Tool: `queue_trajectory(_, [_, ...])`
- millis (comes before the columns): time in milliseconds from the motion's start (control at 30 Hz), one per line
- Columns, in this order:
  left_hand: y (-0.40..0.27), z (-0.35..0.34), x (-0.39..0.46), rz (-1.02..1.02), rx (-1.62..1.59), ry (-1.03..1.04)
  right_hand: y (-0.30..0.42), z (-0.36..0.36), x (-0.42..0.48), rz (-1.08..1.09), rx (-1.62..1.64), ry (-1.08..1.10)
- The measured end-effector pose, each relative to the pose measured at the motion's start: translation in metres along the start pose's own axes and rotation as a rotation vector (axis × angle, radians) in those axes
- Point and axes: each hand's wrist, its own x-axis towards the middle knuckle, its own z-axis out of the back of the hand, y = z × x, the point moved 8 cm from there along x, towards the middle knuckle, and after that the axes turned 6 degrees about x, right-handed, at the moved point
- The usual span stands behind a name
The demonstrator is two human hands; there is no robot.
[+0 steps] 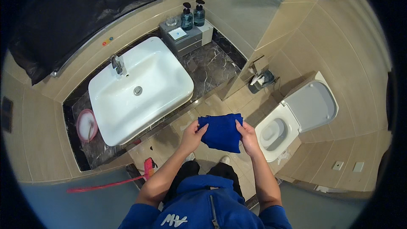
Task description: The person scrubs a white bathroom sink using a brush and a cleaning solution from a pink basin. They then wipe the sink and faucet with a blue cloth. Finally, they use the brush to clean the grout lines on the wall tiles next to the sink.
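A blue folded cloth (pixel 221 132) is stretched between my two hands, in front of my body and above the tiled floor. My left hand (pixel 192 136) grips its left edge, thumb on top. At the opposite edge, my right hand (pixel 248 137) pinches the cloth the same way; the fingers beneath it are hidden. To the left of the cloth is a white rectangular washbasin (pixel 141 92) with a chrome faucet (pixel 117 65). A white toilet (pixel 273 135) with its lid raised stands to the right.
Beside the basin sits a pink bowl (pixel 86 125) of white suds with a handled tool in it. Two pump bottles (pixel 193 16) top a small grey drawer unit (pixel 187 38). A waste bin (pixel 261 81) stands by the wall corner. A red broom (pixel 127 179) lies at lower left.
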Motion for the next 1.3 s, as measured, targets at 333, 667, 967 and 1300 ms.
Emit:
queue_trajectory(333, [0.027,0.039,0.129,0.152,0.570,-0.199,-0.019,0.000,0.180,0.194,-0.783,-0.024])
queue_trajectory(667, [-0.011,0.065,0.240,0.213,0.451,-0.373,0.025,-0.067,0.349,0.462,-1.118,0.014])
queue_trajectory(967, [-0.022,0.212,0.001,0.148,0.024,-1.190,-0.029,-0.299,0.217,0.481,-0.684,0.615])
queue_trajectory(1300, [0.006,0.339,-0.295,-0.005,-0.099,-1.708,-0.170,-0.538,-0.009,0.725,-0.589,1.211])
